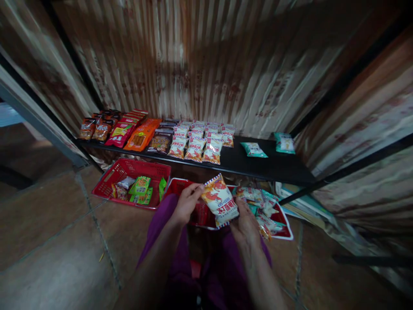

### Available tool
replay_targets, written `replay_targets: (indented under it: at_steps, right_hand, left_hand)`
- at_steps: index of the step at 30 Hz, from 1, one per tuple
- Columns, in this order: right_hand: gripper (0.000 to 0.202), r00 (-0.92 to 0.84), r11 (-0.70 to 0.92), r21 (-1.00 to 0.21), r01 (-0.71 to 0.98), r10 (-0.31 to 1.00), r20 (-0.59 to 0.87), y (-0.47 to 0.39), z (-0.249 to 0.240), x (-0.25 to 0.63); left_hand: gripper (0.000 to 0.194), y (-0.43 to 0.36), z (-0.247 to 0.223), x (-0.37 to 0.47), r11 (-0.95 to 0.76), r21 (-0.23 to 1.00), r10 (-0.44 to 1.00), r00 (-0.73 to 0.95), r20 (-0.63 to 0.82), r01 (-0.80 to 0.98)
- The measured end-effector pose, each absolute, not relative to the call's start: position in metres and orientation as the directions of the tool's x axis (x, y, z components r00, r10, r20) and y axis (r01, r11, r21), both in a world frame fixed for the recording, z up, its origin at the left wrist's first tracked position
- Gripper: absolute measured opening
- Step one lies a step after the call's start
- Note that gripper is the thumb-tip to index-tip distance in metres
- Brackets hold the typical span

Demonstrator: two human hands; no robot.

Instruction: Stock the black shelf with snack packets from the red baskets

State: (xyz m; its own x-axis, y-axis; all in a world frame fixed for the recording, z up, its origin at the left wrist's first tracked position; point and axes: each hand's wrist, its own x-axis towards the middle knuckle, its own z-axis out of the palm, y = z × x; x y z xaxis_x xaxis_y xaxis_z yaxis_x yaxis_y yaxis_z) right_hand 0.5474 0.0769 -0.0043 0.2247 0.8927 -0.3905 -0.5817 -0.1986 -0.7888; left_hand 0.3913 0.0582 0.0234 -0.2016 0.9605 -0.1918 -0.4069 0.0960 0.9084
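A white and orange snack bag (220, 201) is held between my two hands above the red basket (201, 215). My left hand (189, 201) pinches its upper left corner. At the bag's lower right edge, my right hand (247, 221) grips it. Matching white and orange bags (195, 148) stand in rows on the black shelf (267, 168). Two teal and white bags lie further right on that shelf, one nearer (254, 150) and one at the far end (284, 143). More teal and white bags (267, 206) fill the basket's right side, partly behind my right hand.
Left on the shelf are brown bags (102, 129), red bags (122, 130), an orange bag (142, 135) and dark bags (160, 141). A second red basket (125, 165) on the floor holds green packets (141, 186). Black rack posts slant at both sides; a pleated curtain hangs behind.
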Motion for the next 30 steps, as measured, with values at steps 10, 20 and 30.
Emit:
replay_targets:
  at_steps: [10,20,30]
  right_hand:
    - [0.028,0.283,-0.098,-0.787,-0.609,0.9,-0.331,0.063,0.021,0.539]
    - [0.031,0.158,-0.168,-0.797,-0.58,0.937,-0.313,0.037,0.037,0.518]
    - [0.037,0.21,-0.126,-0.817,-0.563,0.934,-0.289,0.041,0.043,0.522]
  left_hand:
    - [0.043,0.038,0.038,0.413,0.094,0.795,0.993,0.0,-0.117,-0.6]
    - [0.05,0.036,0.037,0.409,0.065,0.769,0.941,-0.216,-0.259,-0.636]
    - [0.038,0.028,0.043,0.405,0.021,0.675,0.967,-0.156,-0.2,-0.738]
